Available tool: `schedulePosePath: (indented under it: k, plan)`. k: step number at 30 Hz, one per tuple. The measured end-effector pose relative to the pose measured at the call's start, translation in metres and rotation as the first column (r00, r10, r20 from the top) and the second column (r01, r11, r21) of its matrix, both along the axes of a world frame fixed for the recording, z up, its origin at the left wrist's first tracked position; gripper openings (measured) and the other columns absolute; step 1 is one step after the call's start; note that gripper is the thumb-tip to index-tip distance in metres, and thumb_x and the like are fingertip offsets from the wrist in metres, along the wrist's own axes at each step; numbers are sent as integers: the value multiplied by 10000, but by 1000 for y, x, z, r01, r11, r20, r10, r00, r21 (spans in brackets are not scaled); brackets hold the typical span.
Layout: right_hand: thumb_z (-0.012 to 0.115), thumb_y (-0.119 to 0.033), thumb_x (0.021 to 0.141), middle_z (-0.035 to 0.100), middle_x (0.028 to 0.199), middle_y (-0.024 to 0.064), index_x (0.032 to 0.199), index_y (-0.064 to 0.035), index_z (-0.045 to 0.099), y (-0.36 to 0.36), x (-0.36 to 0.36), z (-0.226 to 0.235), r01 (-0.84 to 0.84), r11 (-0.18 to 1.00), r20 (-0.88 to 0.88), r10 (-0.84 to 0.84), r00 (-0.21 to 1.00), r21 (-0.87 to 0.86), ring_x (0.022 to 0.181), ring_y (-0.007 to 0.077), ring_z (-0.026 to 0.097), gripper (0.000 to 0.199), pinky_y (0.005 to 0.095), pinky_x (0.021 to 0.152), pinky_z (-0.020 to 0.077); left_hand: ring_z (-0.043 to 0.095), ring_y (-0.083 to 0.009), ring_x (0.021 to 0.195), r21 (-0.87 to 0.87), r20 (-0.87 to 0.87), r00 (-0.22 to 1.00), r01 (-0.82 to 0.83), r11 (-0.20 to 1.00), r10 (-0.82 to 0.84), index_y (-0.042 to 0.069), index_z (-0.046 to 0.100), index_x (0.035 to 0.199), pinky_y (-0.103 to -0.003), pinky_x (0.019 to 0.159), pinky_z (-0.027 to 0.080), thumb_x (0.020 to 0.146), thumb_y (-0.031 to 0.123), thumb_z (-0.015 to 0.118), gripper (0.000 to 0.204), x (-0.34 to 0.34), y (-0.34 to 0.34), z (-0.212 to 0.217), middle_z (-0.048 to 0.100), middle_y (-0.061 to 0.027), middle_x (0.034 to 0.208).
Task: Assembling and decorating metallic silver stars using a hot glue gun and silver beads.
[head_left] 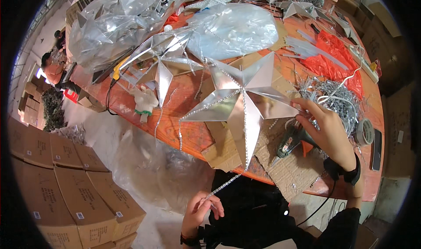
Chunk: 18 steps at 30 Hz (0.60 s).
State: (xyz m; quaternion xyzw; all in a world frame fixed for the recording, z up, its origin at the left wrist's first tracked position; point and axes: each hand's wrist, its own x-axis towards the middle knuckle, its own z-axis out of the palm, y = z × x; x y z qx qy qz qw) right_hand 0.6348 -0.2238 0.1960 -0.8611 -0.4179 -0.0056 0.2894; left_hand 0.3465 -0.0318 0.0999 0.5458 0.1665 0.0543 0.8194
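A shiny silver star [255,106] with folded, raised points stands over the near edge of the table. Sparkly trim runs along some of its ridges. My right hand [326,128] pinches the tip of its right point. From the star's lowest point a strand of rhinestone trim [224,184] stretches down to my left hand [201,211], whose fingers are closed on it. Below my right hand, a dark green glue gun [288,140] lies on a cardboard sheet [287,168]. Behind the star to the left is another silver star [163,79].
Clear plastic bags [234,30] cover the table's far side. A red plastic bag [333,58], tangled silver tinsel [340,104], a tape roll [365,131] and a phone [376,149] lie at right. Cardboard boxes [70,196] are stacked at left. Two people [55,69] are in the background.
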Motion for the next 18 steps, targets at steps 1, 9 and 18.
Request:
schedulePosePath:
  k: [1, 9, 18]
  plan:
    - [589, -104, 867, 635, 897, 189, 1132, -64, 545, -1, 0, 1, 5, 1000, -9, -5, 1000, -10, 803, 355, 638, 271, 412, 654, 500, 620, -226, 676, 24, -25, 999, 20, 999, -20, 10, 491, 1042, -296, 552, 486, 969, 88, 385, 150, 0, 1, 3, 602, -164, 820]
    - [586, -105, 868, 633, 909, 189, 1130, -60, 546, 0, 1, -4, -14, 1000, 2, 14, 1000, 17, 798, 356, 639, 269, 411, 649, 504, 599, -183, 579, 87, -168, 986, 7, 996, 8, 15, 432, 1142, -262, 487, 462, 980, 88, 345, 198, 6, -4, 14, 598, -168, 821]
    - [591, -105, 862, 634, 926, 184, 1136, -64, 540, 0, -1, -3, -15, 1000, 28, 15, 1000, 5, 795, 348, 644, 282, 417, 650, 511, 570, -112, 586, 218, -321, 939, 202, 955, -125, 20, 479, 1145, -233, 527, 445, 955, 102, 490, 207, 5, 6, 6, 563, -58, 702]
